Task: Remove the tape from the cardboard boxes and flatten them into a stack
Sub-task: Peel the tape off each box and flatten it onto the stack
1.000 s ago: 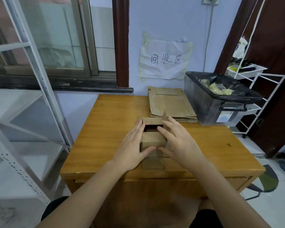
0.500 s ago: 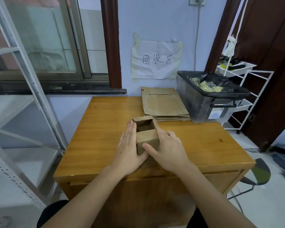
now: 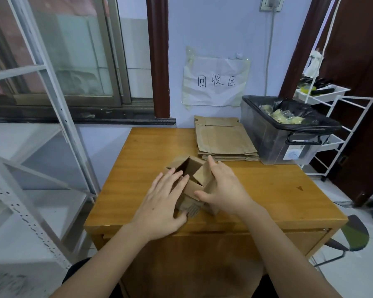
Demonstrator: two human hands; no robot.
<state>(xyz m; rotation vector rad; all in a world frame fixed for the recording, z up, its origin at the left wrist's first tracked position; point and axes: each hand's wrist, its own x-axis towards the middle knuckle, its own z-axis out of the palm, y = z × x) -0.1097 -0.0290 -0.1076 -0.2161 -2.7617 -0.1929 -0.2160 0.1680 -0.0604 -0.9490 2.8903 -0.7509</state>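
Observation:
A small brown cardboard box (image 3: pixel 192 171) with open flaps lies skewed on the wooden table (image 3: pixel 274 190), partly collapsed. My left hand (image 3: pixel 162 203) presses on its left side with fingers spread and straight. My right hand (image 3: pixel 222 188) presses its right side, fingers straight along a raised flap and thumb on the front panel. A stack of flattened boxes (image 3: pixel 222 140) lies at the table's back edge, against the wall. No tape shows on the box.
A dark plastic bin (image 3: pixel 282 136) lined with a black bag and holding crumpled tape stands at the back right of the table. A white wire rack (image 3: pixel 340 117) stands to the right, a metal shelf frame (image 3: pixel 52 108) to the left. A paper sign (image 3: pixel 215 81) hangs on the wall.
The box has twisted out of square and begun to collapse between my hands. Both hands have shifted slightly, and the camera has moved closer and tilted.

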